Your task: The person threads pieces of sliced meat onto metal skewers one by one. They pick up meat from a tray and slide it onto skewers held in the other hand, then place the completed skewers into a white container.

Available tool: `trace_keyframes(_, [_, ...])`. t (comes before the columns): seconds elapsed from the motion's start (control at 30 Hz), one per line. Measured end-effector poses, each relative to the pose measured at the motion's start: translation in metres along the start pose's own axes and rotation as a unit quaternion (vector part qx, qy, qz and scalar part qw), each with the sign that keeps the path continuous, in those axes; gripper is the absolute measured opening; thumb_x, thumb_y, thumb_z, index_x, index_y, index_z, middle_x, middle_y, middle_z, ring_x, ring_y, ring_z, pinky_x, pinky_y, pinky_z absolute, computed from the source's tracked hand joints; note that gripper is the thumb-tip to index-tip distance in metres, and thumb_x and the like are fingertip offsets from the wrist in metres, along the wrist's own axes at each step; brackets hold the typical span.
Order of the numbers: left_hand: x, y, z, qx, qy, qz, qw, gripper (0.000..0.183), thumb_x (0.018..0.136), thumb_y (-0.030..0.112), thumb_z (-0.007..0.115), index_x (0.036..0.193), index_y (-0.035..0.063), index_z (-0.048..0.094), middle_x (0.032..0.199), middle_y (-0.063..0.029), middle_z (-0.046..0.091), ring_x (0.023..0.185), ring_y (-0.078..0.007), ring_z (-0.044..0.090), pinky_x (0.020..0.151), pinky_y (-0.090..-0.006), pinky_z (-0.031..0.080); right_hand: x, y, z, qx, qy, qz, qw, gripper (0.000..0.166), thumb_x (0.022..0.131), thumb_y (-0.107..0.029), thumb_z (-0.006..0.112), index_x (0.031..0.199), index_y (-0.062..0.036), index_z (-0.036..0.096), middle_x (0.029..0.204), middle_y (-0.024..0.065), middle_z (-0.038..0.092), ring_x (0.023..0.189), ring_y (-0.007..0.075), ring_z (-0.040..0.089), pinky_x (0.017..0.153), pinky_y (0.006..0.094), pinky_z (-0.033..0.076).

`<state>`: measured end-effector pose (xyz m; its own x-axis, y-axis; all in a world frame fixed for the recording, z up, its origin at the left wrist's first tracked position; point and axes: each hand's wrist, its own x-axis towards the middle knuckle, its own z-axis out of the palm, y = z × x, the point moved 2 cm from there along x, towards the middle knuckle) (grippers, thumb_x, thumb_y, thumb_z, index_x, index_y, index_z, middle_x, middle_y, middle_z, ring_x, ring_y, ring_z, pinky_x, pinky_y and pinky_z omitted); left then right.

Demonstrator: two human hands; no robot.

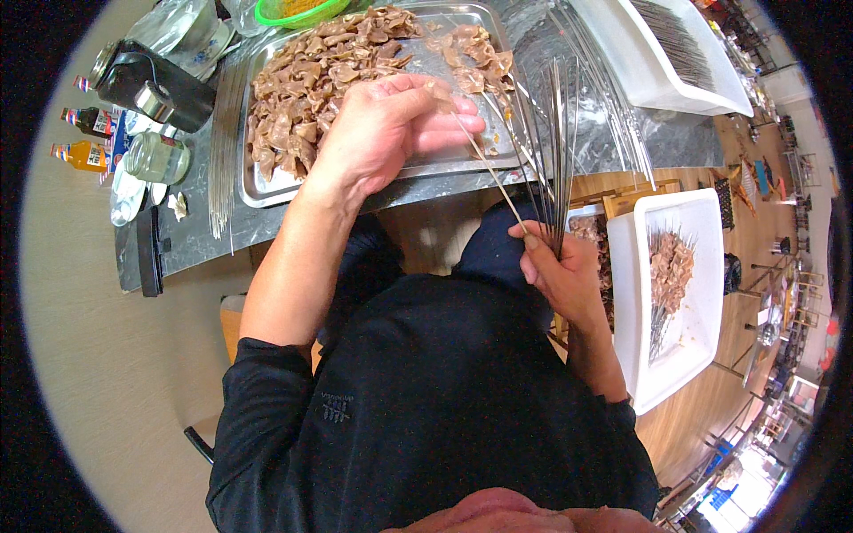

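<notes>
My left hand (406,123), palm turned up, pinches a small pale-brown piece of meat (438,95) between thumb and finger at the upper end of a thin skewer (496,176). That skewer's lower end is between the thumb and forefinger of my right hand (560,266). The same hand grips a fanned bundle of metal skewers (556,160), pointing away from me. Beyond my hands, a steel tray (426,50) holds a large heap of brown meat pieces (300,100) at its left and a smaller pile (476,56) at its right.
Loose skewers lie left (226,153) and right (603,86) of the tray. A white bin (693,100) holds more skewers; a lower white bin (706,266) holds loaded ones (670,273). A black flask (160,86), glass jar (158,158) and green basket (266,16) stand on the marbled table.
</notes>
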<state>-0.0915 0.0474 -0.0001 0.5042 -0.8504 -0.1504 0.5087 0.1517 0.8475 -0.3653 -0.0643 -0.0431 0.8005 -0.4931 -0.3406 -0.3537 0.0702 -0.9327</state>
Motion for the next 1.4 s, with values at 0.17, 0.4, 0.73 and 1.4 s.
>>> trace_keyframes(0.17, [0.000,-0.001,-0.003,0.011,-0.024,-0.012,1.000,0.027,0.108,0.008,0.055,0.123,-0.0132,0.059,0.118,-0.0273,0.072,0.105,-0.0369,0.078,0.093,-0.0418,0.067,0.001,0.000,0.002,-0.031,-0.005,-0.007,0.999,0.025,0.112,-0.022,0.060,0.121,-0.0048,0.076,0.066,-0.0036,0.061,0.057,0.0036,0.051,0.052,0.0242,0.038])
trace_keyframes(0.4, [-0.004,0.000,0.002,0.098,0.002,-0.003,0.995,0.023,0.107,0.007,0.053,0.119,-0.0102,0.063,0.115,-0.0224,0.074,0.100,-0.0314,0.079,0.091,-0.0350,0.066,0.003,-0.011,0.007,-0.059,0.020,-0.039,0.997,0.023,0.111,-0.019,0.062,0.121,-0.0034,0.076,0.067,-0.0037,0.061,0.054,0.0011,0.047,0.049,0.0204,0.033])
trace_keyframes(0.73, [-0.004,-0.004,0.000,0.178,0.039,0.049,0.982,0.017,0.107,0.009,0.056,0.117,-0.0047,0.058,0.110,-0.0192,0.076,0.093,-0.0245,0.078,0.088,-0.0334,0.064,0.000,-0.014,0.005,-0.093,0.040,-0.027,0.994,0.023,0.111,-0.019,0.062,0.121,-0.0043,0.077,0.066,-0.0034,0.061,0.054,0.0016,0.049,0.049,0.0211,0.035])
trace_keyframes(1.4, [-0.012,-0.024,0.006,0.348,0.187,0.255,0.882,0.009,0.093,0.009,0.073,0.097,0.0010,0.070,0.077,-0.0014,0.069,0.073,-0.0057,0.060,0.068,-0.0264,0.052,-0.003,-0.017,0.004,-0.129,0.037,-0.043,0.990,0.031,0.113,-0.031,0.058,0.118,-0.0052,0.076,0.065,-0.0007,0.062,0.059,0.0076,0.057,0.056,0.0293,0.046])
